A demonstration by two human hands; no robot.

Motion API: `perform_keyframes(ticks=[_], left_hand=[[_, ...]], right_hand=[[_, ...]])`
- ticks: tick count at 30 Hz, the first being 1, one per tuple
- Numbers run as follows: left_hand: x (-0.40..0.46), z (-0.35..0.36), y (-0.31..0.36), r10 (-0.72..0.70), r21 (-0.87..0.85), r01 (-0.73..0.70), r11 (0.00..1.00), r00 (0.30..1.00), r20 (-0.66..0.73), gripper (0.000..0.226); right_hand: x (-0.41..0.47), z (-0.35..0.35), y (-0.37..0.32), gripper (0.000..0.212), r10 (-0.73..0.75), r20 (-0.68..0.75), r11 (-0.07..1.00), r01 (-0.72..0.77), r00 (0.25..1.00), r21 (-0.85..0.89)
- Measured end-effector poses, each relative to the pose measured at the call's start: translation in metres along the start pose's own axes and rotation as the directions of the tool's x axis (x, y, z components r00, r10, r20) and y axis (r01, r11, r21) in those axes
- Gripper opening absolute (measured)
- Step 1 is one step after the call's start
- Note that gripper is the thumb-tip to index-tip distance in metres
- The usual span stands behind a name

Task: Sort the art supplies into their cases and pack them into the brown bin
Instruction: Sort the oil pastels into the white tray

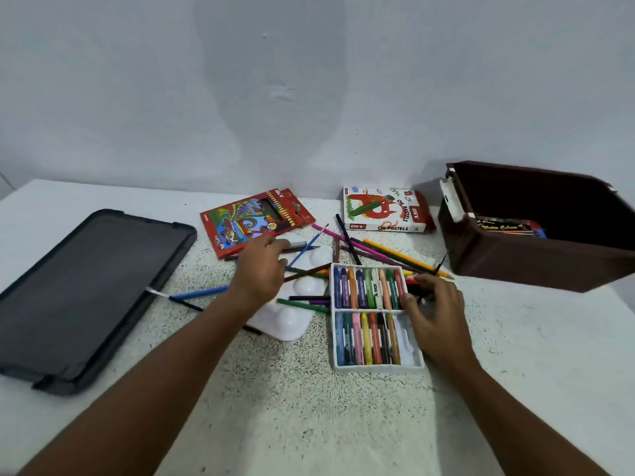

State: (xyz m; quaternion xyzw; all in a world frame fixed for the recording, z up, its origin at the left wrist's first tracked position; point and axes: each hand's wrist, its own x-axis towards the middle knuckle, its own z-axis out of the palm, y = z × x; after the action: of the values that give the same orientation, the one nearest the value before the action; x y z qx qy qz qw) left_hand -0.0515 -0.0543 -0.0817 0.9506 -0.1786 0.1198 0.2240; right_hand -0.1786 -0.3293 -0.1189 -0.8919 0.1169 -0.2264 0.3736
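A dark lid lies far left. The left hand, fingers loosely spread, reaches over scattered pencils near a red pencil case. The right hand pinches a red crayon beside the pastel tray. The brown bin sits far right.

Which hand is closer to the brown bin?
Right. The right hand lies at the pastel tray's right edge, just left of the brown bin; the left hand is farther left, over the palette.
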Motion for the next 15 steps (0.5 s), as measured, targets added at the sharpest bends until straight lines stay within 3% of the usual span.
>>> perform_keyframes(ticks=[7, 15], left_hand=[[0.025, 0.001, -0.006, -0.048, 0.216, 0.011, 0.976, 0.984, 0.169, 0.034], [0.029, 0.005, -0.007, -0.044, 0.200, 0.025, 0.979, 0.995, 0.090, 0.028]], right_hand=[[0.000, -0.002, -0.003, 0.027, -0.025, -0.005, 0.999, 0.025, 1.000, -0.023], [0.000, -0.002, -0.003, 0.034, -0.015, -0.007, 0.998, 0.015, 1.000, -0.054]])
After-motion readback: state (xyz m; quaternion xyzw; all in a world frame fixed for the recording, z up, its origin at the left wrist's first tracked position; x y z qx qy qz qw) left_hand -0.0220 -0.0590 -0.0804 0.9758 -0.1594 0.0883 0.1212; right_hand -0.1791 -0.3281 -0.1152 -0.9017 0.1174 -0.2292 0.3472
